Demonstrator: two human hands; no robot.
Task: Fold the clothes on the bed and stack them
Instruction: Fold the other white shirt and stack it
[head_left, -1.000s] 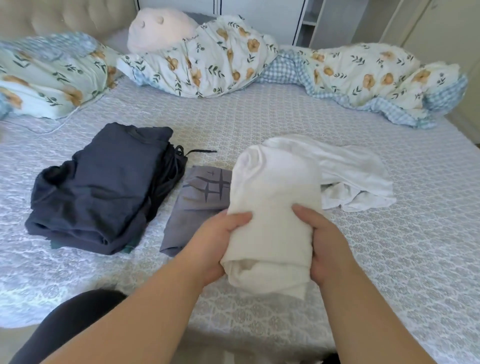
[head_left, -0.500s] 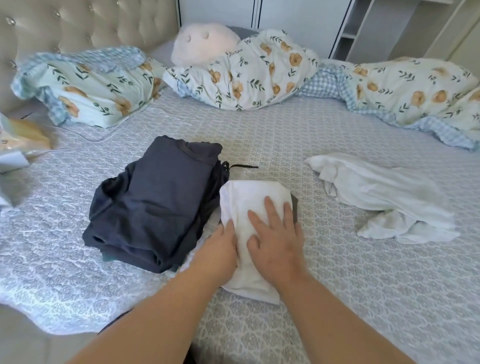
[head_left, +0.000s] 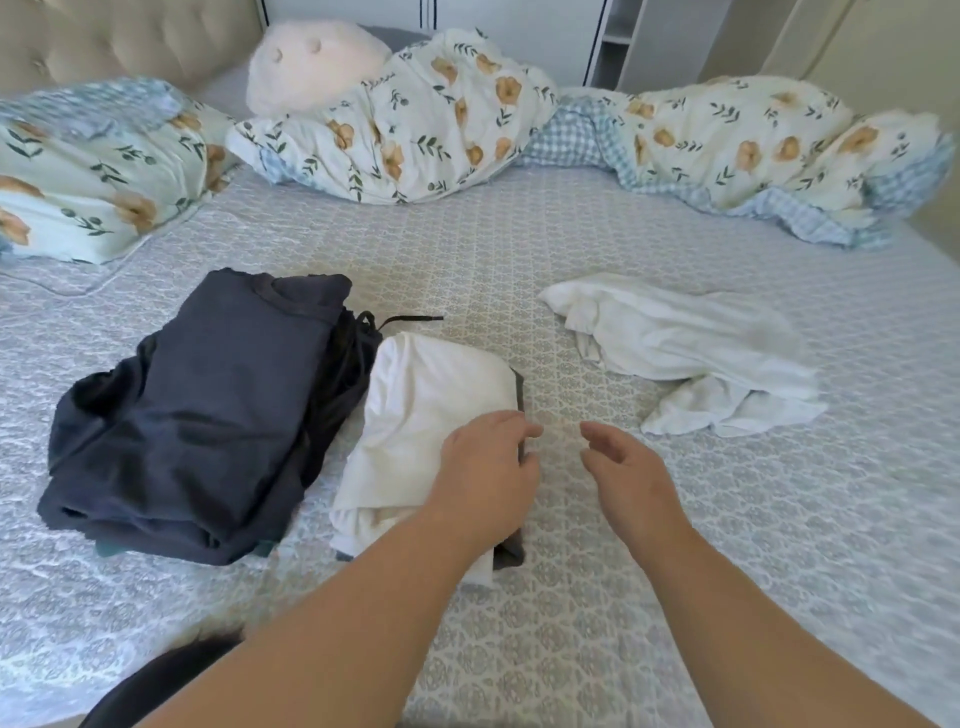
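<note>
Head view: folded white cloth (head_left: 431, 415) lies on grey cloth (head_left: 511, 553), just beside dark blue pile (head_left: 197, 410) on bed (head_left: 675, 597). Left hand (head_left: 488, 467) rests on white cloth, fingers maybe a bit curled, hard to see. Right hand (head_left: 628, 467) loose, holds nothing. Messy white cloth (head_left: 691, 353) lies apart.

The folded garment (head_left: 431, 415) is white, the stack (head_left: 208, 410) at 9 o'clock navy, the bedspread (head_left: 675, 571) grey-blue patterned, the duvet (head_left: 415, 130) floral.

Bright, even daylight — soft shadows, edges bowed, slightly blurred.
</note>
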